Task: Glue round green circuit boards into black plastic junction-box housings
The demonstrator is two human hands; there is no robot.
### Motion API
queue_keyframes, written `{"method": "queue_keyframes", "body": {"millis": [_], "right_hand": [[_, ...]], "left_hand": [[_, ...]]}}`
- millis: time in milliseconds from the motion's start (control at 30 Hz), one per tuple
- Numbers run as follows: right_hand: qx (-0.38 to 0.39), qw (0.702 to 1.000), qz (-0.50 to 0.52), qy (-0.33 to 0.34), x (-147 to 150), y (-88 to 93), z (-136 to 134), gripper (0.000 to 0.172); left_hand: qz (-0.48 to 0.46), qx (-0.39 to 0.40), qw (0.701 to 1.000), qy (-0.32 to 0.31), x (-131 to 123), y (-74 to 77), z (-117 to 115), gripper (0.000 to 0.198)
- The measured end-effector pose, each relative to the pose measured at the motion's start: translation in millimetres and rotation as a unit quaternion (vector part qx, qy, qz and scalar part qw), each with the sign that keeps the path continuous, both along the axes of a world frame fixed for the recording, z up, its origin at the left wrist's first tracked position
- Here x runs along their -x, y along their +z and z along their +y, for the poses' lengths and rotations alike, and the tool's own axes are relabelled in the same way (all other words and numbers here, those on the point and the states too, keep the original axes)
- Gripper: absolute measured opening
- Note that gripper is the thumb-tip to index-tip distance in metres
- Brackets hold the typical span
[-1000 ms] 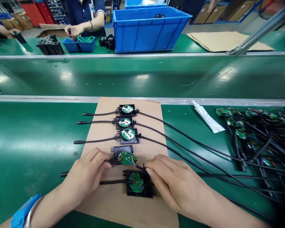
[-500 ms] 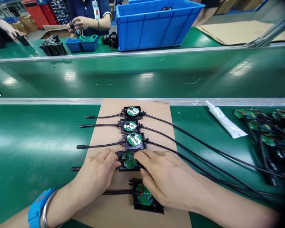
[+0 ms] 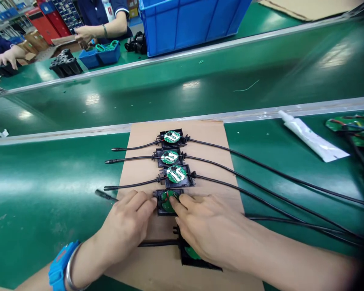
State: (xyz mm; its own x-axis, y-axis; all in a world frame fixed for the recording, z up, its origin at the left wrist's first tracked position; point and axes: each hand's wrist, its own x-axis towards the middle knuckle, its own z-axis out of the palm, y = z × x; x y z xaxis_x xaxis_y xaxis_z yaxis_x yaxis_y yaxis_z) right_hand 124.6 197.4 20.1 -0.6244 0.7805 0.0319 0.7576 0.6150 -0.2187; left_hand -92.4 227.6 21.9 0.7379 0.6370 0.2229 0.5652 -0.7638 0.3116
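Fourth from the back in a column of black plastic cases is one case (image 3: 159, 211) with a round green circuit board (image 3: 166, 205) and thin wires inside. My left hand (image 3: 130, 216) is closed, pinching its left end, where a black cable (image 3: 104, 195) comes out. My right hand (image 3: 206, 222) is closed over the right end, an index fingertip touching the board; its other fingertips are partly hidden. Behind are three cases whose boards (image 3: 176, 174) bear white paste-like strips. The nearest case (image 3: 200, 262) lies partly beneath my right hand.
Brown cardboard (image 3: 157, 266) lies under the cases on the green table. Long cables (image 3: 276, 188) trail right, near a white tube (image 3: 315, 137) and a pile of wired boards (image 3: 352, 123). Across the bench, co-workers' hands (image 3: 85, 34) appear beside a large blue bin (image 3: 191, 28).
The view has tilted and shifted. My right index fingertip has moved left onto the board. The fourth case's left cable end now sits at a slant.
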Motion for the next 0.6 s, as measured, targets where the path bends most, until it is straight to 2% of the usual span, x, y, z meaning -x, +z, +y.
{"method": "queue_keyframes", "body": {"millis": [167, 400, 500, 567, 600], "right_hand": [[0.012, 1.000, 0.009, -0.005, 0, 0.9, 2, 0.029], [0.063, 0.998, 0.009, -0.006, 3, 2.4, 2, 0.030], [0.111, 0.993, 0.026, -0.022, -4, 11.2, 2, 0.031], [0.170, 0.984, 0.044, -0.039, -12, 19.4, 2, 0.028], [0.199, 0.977, 0.051, -0.053, -16, 23.3, 2, 0.024]], "left_hand": [[0.038, -0.039, 0.998, -0.019, -1, -3.2, -3, 0.025], [0.172, -0.087, 0.980, -0.057, -8, -2.7, -2, 0.024], [0.127, -0.050, 0.990, -0.030, -5, 1.4, -1, 0.021], [0.063, -0.035, 0.997, -0.004, -6, 3.5, 1, 0.017], [0.035, -0.027, 0.999, -0.011, -7, 3.5, 1, 0.015]]}}
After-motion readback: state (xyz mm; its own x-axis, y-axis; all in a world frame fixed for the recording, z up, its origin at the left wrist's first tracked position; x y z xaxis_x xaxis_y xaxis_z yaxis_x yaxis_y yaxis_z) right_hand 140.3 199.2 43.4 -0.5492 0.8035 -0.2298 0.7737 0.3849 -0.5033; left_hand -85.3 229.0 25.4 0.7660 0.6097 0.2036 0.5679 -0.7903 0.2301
